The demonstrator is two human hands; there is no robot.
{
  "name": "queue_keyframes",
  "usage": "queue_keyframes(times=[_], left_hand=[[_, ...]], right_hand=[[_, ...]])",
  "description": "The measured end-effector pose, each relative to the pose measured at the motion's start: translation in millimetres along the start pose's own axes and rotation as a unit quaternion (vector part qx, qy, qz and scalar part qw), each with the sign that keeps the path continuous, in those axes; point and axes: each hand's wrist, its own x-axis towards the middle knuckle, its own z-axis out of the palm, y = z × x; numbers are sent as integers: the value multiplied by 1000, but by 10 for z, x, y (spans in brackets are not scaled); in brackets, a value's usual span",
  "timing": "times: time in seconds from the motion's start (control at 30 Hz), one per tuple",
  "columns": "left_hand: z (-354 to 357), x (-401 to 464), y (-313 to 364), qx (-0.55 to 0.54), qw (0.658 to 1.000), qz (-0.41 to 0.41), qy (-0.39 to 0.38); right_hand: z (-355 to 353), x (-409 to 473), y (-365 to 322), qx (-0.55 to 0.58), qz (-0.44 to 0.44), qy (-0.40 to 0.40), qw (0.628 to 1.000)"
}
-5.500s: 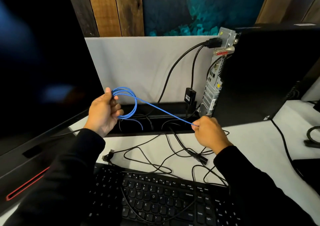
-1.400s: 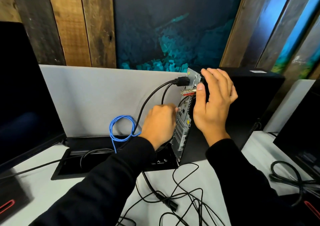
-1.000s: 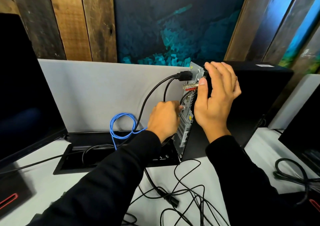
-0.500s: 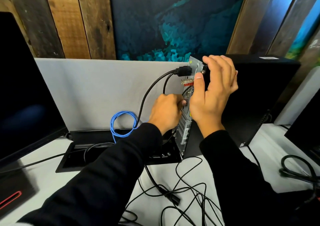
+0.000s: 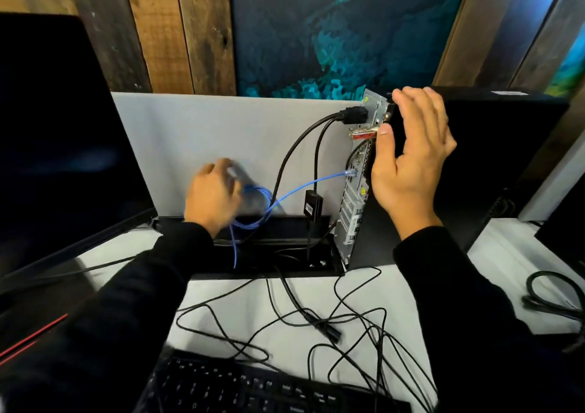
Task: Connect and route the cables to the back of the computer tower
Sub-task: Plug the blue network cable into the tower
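The black computer tower [image 5: 493, 165] stands at the back right, its metal rear panel [image 5: 350, 213] facing left. A blue network cable [image 5: 304, 186] runs from a loose coil to its clear plug [image 5: 349, 173], which sits in the rear panel. A black power cable [image 5: 353, 115] is plugged in near the top. My left hand [image 5: 212, 197] is motion-blurred beside the blue coil, fingers loosely spread against it. My right hand [image 5: 411, 156] lies flat against the tower's near side, its fingers straight.
A dark monitor [image 5: 63, 134] fills the left. A black cable tray [image 5: 285, 251] runs along the grey divider [image 5: 205, 134]. Tangled black cables [image 5: 316, 317] cover the white desk in front of a black keyboard [image 5: 253, 387]. Another coiled black cable [image 5: 550, 295] lies far right.
My left hand has left the rear panel and swung left to the blue coil; the blue plug now stays in the panel. My right hand still rests on the tower.
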Motion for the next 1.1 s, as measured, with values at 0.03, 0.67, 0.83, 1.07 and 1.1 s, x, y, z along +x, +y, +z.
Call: queue_keyframes(times=[0.03,0.67,0.83,1.07,1.1], left_hand=[[14,15,-139,19,996,-48,-69],[-208,-773,-385,-285,958,12,-14],[-43,-876,-337,-147,969,164,-113],[549,-699,23,8,953,129,-275],[622,-677,46,39,949,102,-295]], right_hand=[[2,-2,-20,2,7,3,1000],[252,-1171,-754,156,89,-305,935],[358,-1195,-714,73,167,-371,911],[327,-1376,-476,11,158,-452,878],[318,-1382,-460,6,151,-448,881]])
